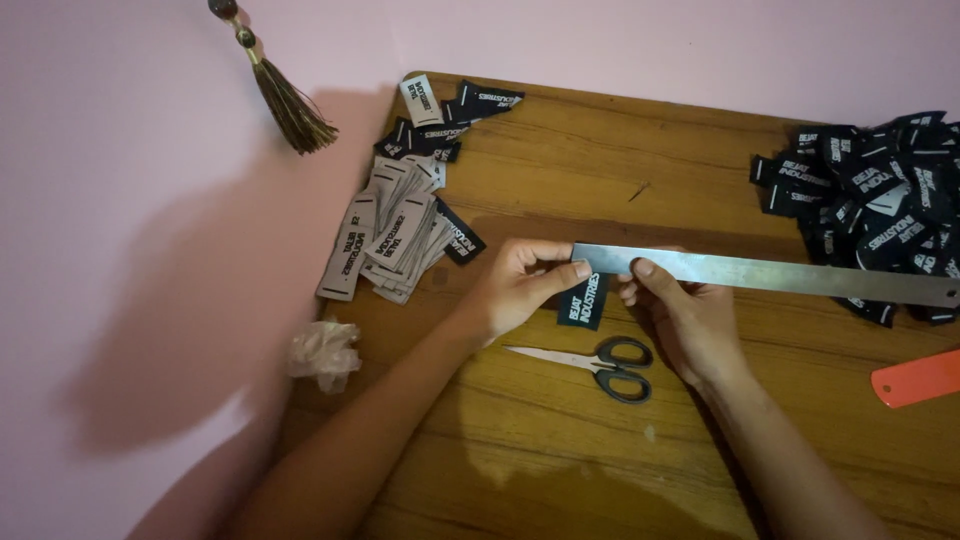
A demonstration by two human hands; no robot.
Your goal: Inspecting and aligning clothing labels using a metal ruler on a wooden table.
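Both forearms reach up from the bottom edge onto the wooden table. One pair of scissors lies just below the hands, its blades pointing left and its dark handles to the right. The left hand pinches the left end of a single steel ruler with thumb and fingers, and the right hand presses a thumb on the ruler beside it. The ruler's long axis runs left to right, sloping slightly down toward the right edge. One dark label sits between the two hands, tucked under the ruler's left end, its long axis nearly upright. Two heaps lie apart: a pile of pale labels at left, a pile of dark labels at right.
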